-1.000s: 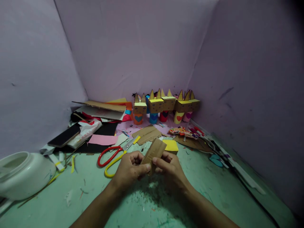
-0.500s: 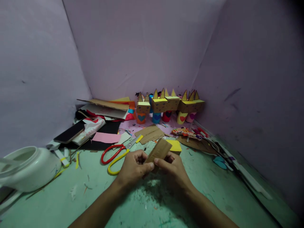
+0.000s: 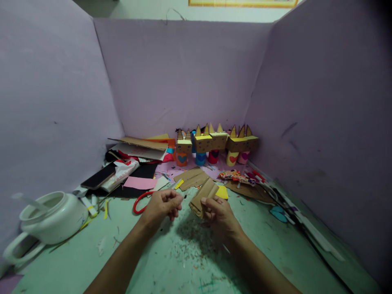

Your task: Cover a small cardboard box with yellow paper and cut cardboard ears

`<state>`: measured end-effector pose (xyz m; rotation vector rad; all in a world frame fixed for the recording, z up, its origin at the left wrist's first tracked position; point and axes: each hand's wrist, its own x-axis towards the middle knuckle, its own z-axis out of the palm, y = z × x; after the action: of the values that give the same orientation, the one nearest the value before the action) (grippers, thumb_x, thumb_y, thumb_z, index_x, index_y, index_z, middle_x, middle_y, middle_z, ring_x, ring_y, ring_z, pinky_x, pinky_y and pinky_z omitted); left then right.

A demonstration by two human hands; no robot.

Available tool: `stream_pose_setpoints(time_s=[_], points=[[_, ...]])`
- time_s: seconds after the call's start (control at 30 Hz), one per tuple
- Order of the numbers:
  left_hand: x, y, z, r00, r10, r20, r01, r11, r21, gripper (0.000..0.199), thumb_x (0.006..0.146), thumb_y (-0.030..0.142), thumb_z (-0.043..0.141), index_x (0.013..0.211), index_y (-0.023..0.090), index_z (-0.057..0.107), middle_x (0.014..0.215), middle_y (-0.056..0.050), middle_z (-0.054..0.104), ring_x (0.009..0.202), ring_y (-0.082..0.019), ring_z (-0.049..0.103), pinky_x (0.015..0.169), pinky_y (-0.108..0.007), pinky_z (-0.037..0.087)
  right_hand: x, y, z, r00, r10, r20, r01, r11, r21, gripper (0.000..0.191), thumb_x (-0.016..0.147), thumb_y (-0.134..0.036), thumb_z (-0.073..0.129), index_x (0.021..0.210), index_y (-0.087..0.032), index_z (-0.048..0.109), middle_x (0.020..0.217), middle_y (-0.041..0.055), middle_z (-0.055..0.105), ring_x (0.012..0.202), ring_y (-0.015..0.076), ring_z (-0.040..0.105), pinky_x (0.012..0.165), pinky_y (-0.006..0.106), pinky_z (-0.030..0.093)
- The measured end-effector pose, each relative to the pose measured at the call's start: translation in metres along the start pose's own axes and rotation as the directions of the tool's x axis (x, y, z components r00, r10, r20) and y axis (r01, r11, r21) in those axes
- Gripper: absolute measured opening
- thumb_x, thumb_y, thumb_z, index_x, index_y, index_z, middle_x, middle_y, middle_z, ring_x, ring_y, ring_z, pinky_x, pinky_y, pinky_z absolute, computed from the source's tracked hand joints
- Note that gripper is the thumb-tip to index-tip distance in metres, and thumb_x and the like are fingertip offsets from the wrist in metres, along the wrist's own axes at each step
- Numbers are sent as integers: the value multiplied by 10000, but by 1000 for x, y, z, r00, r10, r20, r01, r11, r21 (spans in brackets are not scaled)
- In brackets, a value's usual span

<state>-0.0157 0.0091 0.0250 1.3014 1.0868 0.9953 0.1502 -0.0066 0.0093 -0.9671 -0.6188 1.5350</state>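
- On my feed, the folded strip [image 3: 202, 195] looks like matt brown cardboard, ridged along its folds.
- I see a glossy, smooth white pot [image 3: 59, 218]; ceramic or plastic, I can't tell.
- The scissors [image 3: 135, 205] show me a smooth red handle loop, plastic by its look.
- I'd call the pink sheet [image 3: 139, 182] matt paper.
- The patterned scrap [image 3: 235, 176] looks like crumpled cloth to me.
- I find the worktop [image 3: 134, 263] smooth, gritty with crumbs in front.

Pot [image 3: 61, 220] at left, scissors [image 3: 135, 206] beside left hand [image 3: 163, 205], cardboard [image 3: 203, 194] in right hand [image 3: 222, 214], figures [image 3: 218, 143] behind
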Motion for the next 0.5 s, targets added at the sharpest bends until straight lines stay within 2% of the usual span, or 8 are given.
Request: stream_pose_setpoints(time_s=[0.1,0.27,0.37,0.5], points=[[-4,-6,15,996,7,92,-12,998,58,336,628,430,669,691,115,573,543,8,552,421,-90,487,378,-189,357,2,3,-3,998,-48,36,50,998,-40,240,523,-255,731,713,-134,647,576,1,636,480,125,559,456,221,433],[-6,-10,28,999,50,-14,-48,996,77,266,624,372,647,608,131,535,435,45,469,383,-73,395,379,-193,302,3,13,-3,997,-53,57,59,992,-113,237,527,-248,722,708,-114,648,611,19,637,523,139,564,471,230,436],[-7,-7,28,998,39,-50,-36,998,57,199,589,305,635,569,134,535,432,39,476,400,-76,401,401,-196,292,2,16,-3,993,-65,96,75,991,-115,233,538,-228,704,730,-108,648,644,26,642,563,154,577,485,239,447],[-7,-2,19,999,45,16,-45,998,45,163,563,281,617,564,134,547,442,35,494,404,-76,405,414,-199,296,-1,5,-5,971,-16,238,39,995,-94,259,534,-208,687,778,-128,653,664,20,641,592,165,592,530,263,477]])
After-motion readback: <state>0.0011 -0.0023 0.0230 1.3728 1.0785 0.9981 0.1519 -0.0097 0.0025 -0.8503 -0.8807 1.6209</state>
